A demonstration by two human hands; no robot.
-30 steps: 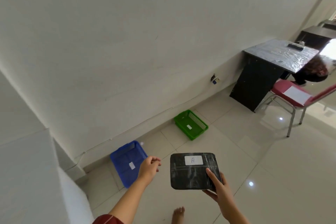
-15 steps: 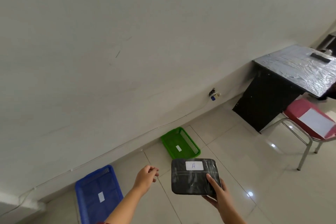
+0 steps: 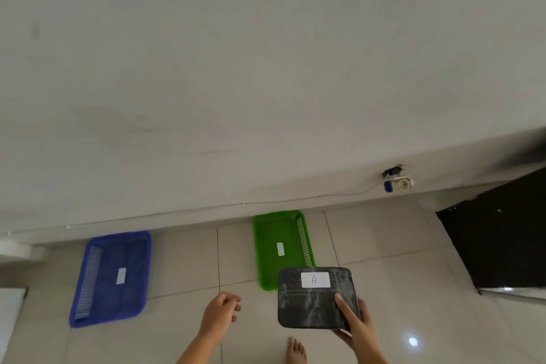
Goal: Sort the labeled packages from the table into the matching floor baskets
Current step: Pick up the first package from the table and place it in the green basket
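Package "A" (image 3: pixel 316 298) — right hand (image 3: pixel 356 323), above green basket (image 3: pixel 282 247)

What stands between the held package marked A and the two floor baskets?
Nothing visible. The right hand holds the package above bare tiles, overlapping the green basket's near corner; the blue basket lies left. Their label letters are unreadable.

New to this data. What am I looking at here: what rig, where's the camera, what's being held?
No machine: a person wears a wide-angle camera on the head, looking down at their own hands. The right hand grips a flat black package with a white label reading A. The left hand is loosely curled and holds nothing. On the tiled floor by the wall lie a blue basket and a green basket, each with a small white tag too small to read. A bare foot shows below.
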